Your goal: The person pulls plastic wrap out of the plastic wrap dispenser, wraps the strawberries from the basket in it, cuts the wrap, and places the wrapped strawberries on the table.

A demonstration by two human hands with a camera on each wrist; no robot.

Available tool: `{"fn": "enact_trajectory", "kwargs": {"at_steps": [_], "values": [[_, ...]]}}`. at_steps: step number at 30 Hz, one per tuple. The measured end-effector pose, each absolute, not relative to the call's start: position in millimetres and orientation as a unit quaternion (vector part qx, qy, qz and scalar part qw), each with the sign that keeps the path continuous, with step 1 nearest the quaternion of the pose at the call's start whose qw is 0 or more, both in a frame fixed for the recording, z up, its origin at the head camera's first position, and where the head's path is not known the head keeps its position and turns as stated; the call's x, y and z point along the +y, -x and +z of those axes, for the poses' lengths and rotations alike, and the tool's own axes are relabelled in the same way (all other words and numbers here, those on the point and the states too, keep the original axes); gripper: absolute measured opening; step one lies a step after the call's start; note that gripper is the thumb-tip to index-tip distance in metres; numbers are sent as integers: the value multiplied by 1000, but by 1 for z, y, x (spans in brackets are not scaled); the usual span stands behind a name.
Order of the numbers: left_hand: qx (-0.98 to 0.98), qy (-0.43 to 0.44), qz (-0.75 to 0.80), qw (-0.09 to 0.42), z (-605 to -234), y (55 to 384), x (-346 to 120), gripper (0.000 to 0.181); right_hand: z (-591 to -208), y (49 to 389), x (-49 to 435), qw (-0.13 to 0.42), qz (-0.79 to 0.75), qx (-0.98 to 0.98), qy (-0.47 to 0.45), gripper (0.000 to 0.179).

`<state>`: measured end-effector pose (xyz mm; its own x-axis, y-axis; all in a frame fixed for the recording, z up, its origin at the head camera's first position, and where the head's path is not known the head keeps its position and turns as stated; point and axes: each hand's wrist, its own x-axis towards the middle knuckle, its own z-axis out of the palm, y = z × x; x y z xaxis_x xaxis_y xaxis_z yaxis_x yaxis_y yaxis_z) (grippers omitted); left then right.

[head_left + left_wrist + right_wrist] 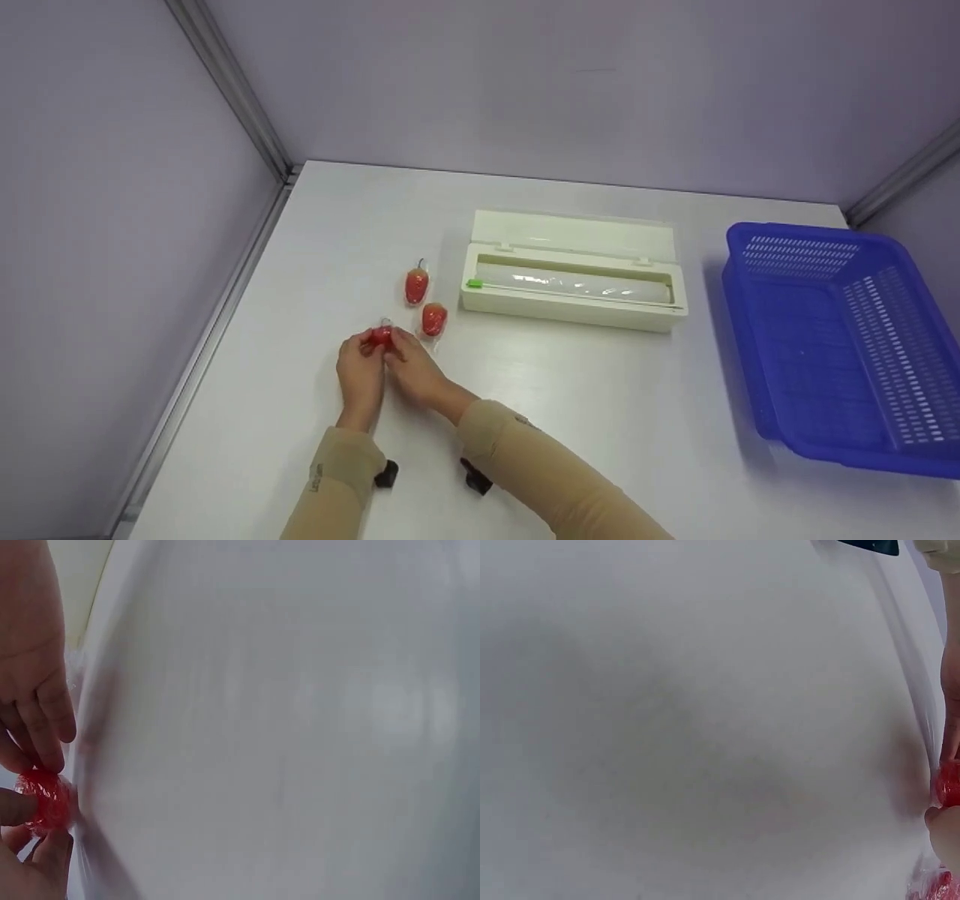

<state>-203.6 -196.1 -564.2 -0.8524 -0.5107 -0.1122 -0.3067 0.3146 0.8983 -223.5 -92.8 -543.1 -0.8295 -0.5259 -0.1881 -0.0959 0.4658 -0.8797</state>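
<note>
A small red fruit (382, 335) wrapped in clear cling film is held between both hands, low over the white table at its left part. From the left side my left hand (361, 375) pinches it with thumb and fingers; the left wrist view shows the shiny film over the fruit (51, 801). My right hand (417, 373) grips its right side with the fingertips. In the right wrist view, only part of the fruit (949, 784) appears at the edge. Two more film-wrapped red fruits lie just beyond the hands, one with a stem (416, 286) and one nearer (433, 320).
A cream cling film box (570, 311) stands right of the fruits, lid raised, with a film roll (574, 283) inside and a green slider (474, 283) on its front rail. At the right edge is a blue plastic basket (757, 375). Walls enclose the table's back and sides.
</note>
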Motion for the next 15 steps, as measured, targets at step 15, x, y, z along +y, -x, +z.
{"fn": "enact_trajectory", "kwargs": {"at_steps": [15], "values": [[-846, -212, -477, 109, -567, 203, -197, 32, -536, 228, -92, 240, -430, 840, 229, 51]]}}
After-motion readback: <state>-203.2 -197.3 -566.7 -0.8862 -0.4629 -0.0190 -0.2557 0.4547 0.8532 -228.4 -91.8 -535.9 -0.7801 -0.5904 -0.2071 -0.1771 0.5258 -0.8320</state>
